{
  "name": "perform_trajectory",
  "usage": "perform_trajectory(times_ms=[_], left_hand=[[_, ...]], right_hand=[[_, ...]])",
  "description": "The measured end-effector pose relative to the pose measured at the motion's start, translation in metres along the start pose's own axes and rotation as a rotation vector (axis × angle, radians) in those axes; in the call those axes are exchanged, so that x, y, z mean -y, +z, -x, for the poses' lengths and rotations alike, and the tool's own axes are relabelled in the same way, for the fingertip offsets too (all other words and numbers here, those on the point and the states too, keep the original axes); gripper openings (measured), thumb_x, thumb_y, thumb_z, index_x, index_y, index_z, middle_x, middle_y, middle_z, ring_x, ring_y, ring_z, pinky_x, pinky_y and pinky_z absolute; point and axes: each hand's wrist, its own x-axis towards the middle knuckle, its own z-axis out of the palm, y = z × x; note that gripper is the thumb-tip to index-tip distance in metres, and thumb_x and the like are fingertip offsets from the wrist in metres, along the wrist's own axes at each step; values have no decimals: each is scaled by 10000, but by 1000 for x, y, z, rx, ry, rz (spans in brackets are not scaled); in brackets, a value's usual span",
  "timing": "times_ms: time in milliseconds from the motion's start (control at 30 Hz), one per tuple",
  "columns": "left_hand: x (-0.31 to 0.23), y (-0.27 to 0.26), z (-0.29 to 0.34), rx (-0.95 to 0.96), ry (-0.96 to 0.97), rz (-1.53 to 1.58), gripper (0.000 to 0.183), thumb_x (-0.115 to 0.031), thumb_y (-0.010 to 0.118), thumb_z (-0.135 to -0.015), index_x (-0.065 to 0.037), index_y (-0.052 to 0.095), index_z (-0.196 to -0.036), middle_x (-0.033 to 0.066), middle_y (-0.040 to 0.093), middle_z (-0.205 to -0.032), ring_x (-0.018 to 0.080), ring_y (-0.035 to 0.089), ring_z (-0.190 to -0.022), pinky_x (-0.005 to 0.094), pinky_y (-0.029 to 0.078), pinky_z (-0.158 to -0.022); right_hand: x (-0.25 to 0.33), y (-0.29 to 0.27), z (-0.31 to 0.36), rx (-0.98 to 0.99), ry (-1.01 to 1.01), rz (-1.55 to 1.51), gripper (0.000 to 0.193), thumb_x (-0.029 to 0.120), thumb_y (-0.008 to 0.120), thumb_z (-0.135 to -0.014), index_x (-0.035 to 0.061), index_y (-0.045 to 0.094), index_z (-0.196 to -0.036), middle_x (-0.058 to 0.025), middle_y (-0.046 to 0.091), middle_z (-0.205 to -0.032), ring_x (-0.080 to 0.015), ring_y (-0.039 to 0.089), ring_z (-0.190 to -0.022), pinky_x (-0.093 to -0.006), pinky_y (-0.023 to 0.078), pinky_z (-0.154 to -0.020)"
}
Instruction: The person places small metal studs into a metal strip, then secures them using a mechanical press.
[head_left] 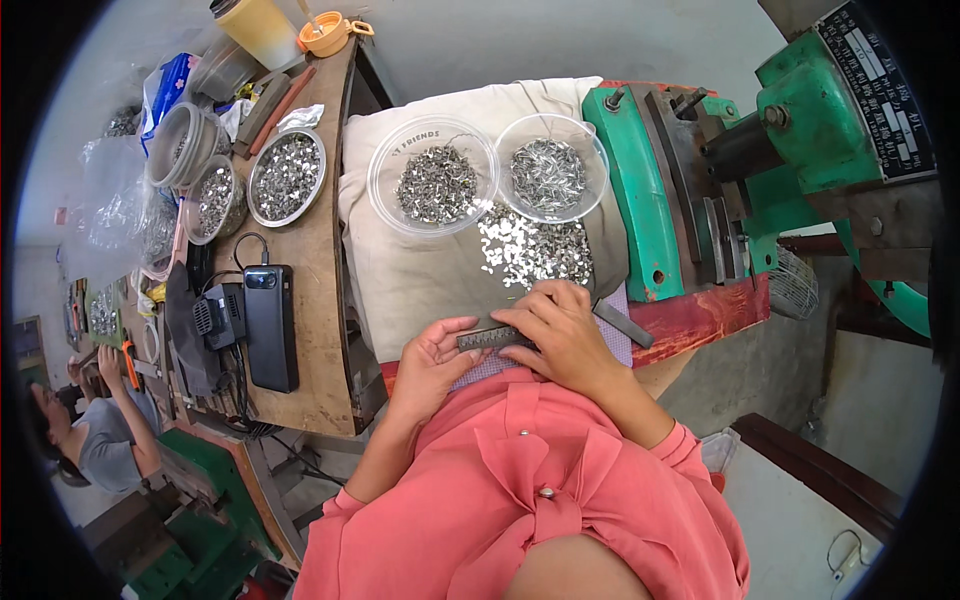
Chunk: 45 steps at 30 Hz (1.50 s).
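A dark metal strip [486,338] with a row of small pale notches or pieces along it lies level in front of me. My left hand [432,358] pinches its left end between thumb and fingers. Over its right part, my right hand [562,335] is curled, with fingertips on the strip; its far end is hidden under that hand. Beyond the hands, a loose pile of small shiny metal pieces [510,250] is spread on the beige cloth [375,285]. Behind the pile stand two round clear tubs: a left tub [378,190] of small mixed metal parts and a right tub [597,180] of thin pin-like parts.
A dark flat bar [623,324] rests right of my right hand. Beside it stands a green machine [640,230]. A wooden table [325,370] at left carries a black power bank [270,330] and bowls of metal parts [318,185]. Another person [115,440] works far left.
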Motion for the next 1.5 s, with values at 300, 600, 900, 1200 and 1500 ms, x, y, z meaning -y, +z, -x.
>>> perform_trajectory(times_ms=[300, 600, 900, 1200, 1500], left_hand=[[-10, -1, 2, 34, -22, -12, 380, 35, 598, -942, 74, 490, -1304, 176, 641, -1203, 210, 664, -1068, 304, 533, -960], [-18, -18, 3, 172, -287, 196, 496, -360, 401, -1073, 72, 551, -1263, 176, 692, -937, 176, 687, -739, 259, 585, -655], [-14, -10, 4, -20, -368, 453, 394, -260, 544, -1021, 93, 587, -1193, 104, 681, -900, 128, 617, -688, 203, 460, -507], [-13, -10, 4, 15, -362, 427, 401, -213, 536, -1014, 142, 569, -1197, 125, 688, -966, 119, 618, -650, 192, 523, -572], [-13, -4, 4, -46, -353, 286, 397, -283, 530, -1014, 60, 612, -1195, 90, 643, -752, 86, 520, -509, 189, 382, -409]], right_hand=[[-7, 5, -3, 35, -59, -22, 323, 237, 785, -739, 169, 692, -1040, 14, 603, -991, -245, 505, -1113, -439, 324, -981], [-1, -1, -6, -5, -118, -29, 274, 254, 766, -773, 167, 677, -1017, 11, 583, -993, -228, 495, -1133, -412, 295, -981], [-4, 0, -8, 73, -93, -102, 336, 247, 796, -732, 165, 692, -1041, 18, 601, -1003, -235, 497, -1128, -428, 293, -966], [-5, -6, -12, 99, -36, -191, 296, 241, 807, -725, 147, 706, -985, -3, 598, -973, -241, 492, -1109, -436, 309, -972], [-3, -15, -16, 98, -21, -262, 299, 221, 820, -712, 170, 724, -991, 15, 592, -1012, -257, 457, -1132, -450, 303, -974]])
